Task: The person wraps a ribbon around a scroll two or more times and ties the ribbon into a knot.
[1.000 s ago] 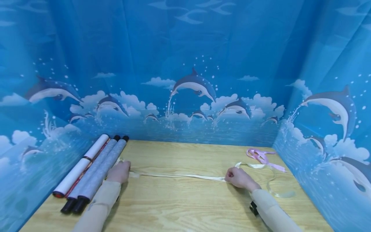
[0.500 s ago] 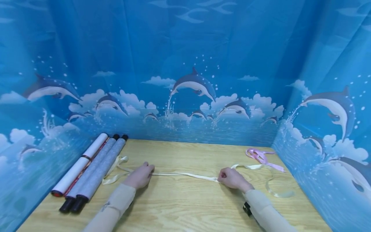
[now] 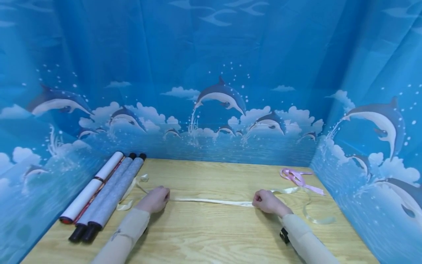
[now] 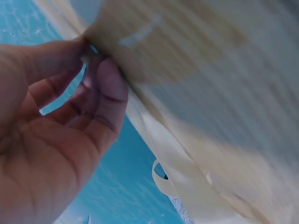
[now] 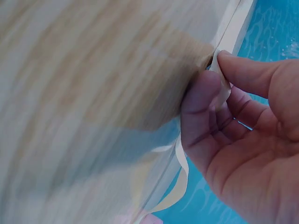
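Note:
A cream ribbon (image 3: 211,201) runs nearly straight across the wooden table between my hands in the head view. My left hand (image 3: 154,200) pinches it at the left, and a loose tail curls beyond that hand near the rolls. In the left wrist view the ribbon (image 4: 163,149) trails away from the thumb and bent fingers. At the other end my right hand (image 3: 269,202) holds it between thumb and forefinger; in the right wrist view a fold of ribbon (image 5: 224,88) shows at the thumb tip. Its right tail (image 3: 308,211) loops on the table.
Several rolls lie side by side along the table's left side: a white one (image 3: 80,200) with a dark band and grey ones (image 3: 118,190) with black ends. A crumpled pink ribbon (image 3: 296,178) lies at the back right. Blue dolphin-print curtains (image 3: 211,146) enclose the table.
My left hand moved right along the ribbon, leaving a longer tail, then shifted slightly back left. My right hand went a little left and back right; the ribbon between is now straighter.

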`<state>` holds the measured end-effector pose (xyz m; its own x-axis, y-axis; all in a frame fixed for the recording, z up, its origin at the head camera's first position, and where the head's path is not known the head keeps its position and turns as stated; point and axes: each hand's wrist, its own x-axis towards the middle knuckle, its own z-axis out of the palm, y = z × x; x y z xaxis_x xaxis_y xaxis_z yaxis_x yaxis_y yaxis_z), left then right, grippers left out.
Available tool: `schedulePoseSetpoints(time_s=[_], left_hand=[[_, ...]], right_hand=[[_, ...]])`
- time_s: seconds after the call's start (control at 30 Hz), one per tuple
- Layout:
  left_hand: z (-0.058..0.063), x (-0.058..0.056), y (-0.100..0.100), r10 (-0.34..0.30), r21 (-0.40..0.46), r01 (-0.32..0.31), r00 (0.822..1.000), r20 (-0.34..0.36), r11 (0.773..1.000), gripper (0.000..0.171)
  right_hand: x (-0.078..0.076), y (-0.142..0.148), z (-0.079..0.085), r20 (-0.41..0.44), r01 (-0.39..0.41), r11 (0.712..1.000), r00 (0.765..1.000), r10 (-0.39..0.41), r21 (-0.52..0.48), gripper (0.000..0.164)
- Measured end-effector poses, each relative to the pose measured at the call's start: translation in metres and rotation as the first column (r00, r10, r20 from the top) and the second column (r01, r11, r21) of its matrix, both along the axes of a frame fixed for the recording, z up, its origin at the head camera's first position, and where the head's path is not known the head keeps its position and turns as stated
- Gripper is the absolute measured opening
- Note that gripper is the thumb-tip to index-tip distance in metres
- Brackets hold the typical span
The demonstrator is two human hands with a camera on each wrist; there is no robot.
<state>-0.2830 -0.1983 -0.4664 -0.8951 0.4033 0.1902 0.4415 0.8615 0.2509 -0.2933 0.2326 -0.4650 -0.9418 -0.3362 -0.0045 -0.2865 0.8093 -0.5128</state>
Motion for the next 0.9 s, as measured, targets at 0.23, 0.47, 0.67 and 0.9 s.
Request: schedulePoseSetpoints(time_s=[0.23,0.47,0.67,0.9], left_hand=[[-0.001,-0.002,0.001,-0.025,0.017,0.025,1.000,0.001,1.000,0.022],[0.000,-0.002,0.002,-0.041,0.039,0.040,0.998,0.043,0.998,0.022],[0.003,-0.002,0.003,-0.018,0.051,0.013,0.995,0.102,0.999,0.021],[0.003,-0.001,0.003,-0.012,0.055,0.006,0.993,0.114,0.998,0.021]], right_hand=[[0.003,0.006,0.001,0.000,-0.004,1.000,1.000,0.004,0.013,0.011],[0.005,0.010,0.000,0.024,0.013,1.000,1.000,-0.013,-0.016,0.010],[0.006,0.011,0.001,0.031,0.024,0.999,0.999,-0.023,-0.033,0.010],[0.006,0.011,0.002,0.046,0.021,0.999,0.999,-0.019,-0.028,0.011]])
